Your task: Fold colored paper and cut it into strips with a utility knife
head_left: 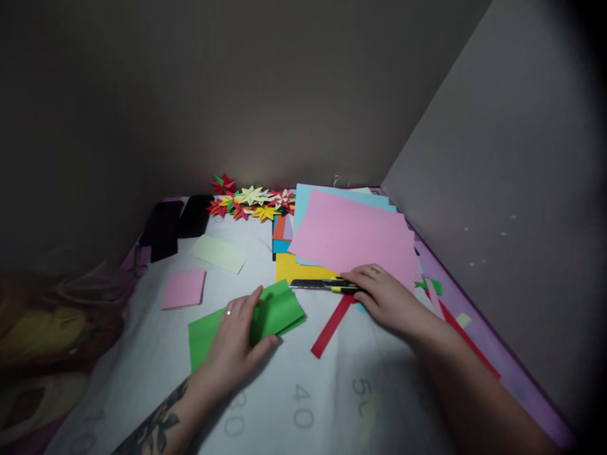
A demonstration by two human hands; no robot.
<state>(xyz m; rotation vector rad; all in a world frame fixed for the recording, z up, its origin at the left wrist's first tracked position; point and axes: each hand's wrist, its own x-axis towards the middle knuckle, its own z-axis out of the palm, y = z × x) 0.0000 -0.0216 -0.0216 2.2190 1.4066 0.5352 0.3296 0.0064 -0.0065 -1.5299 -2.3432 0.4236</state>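
Note:
My left hand (239, 332) rests over a folded green paper (279, 309), thumb and fingers apart, covering its middle. The paper's right end stands slightly raised in layers. With closed fingers, my right hand (379, 294) holds a black and yellow utility knife (327, 285), its blade pointing left toward the green paper. Under that hand a red paper strip (332, 328) sticks out. Just behind the knife lie a yellow sheet (298, 268) and a large pink sheet (351, 237) over light blue paper (308, 197).
Folded paper stars (251, 196) line the back wall. A pink square (184, 289) and a pale green paper (218, 251) lie at left, near dark phone-like slabs (195, 215) and scissors (138, 262). Paper scraps (467, 338) lie along the right wall. Numbers mark the white surface (284, 379).

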